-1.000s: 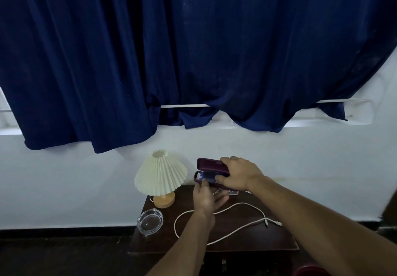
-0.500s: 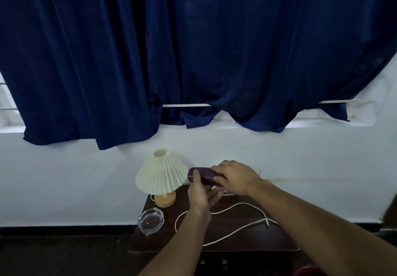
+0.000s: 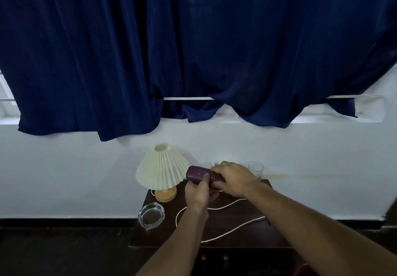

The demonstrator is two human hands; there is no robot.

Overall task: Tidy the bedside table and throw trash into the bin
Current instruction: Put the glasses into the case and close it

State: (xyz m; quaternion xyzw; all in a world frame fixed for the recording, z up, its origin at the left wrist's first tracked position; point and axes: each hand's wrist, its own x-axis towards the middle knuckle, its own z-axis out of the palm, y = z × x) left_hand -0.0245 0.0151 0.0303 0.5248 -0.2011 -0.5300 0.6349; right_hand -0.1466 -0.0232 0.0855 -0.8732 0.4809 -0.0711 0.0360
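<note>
Dark bedside table (image 3: pixel 225 219), lower centre. Left hand (image 3: pixel 198 192) and right hand (image 3: pixel 233 179) both grip the purple case (image 3: pixel 196 173). Risk: a careless set-down could topple the glass (image 3: pixel 255 169) just right.

Dim, bluish; daylight leaks under curtain (image 3: pixel 193 50); edges bowed; floor (image 3: pixel 53 254) v. dark.

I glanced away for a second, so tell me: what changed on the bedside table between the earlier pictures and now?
The purple case, open with its lid raised a second ago, is now shut. The right hand pressed the lid down and grips it from above; the left hand held it from below throughout. The lamp, ashtray and white cable stayed put on the table.
</note>
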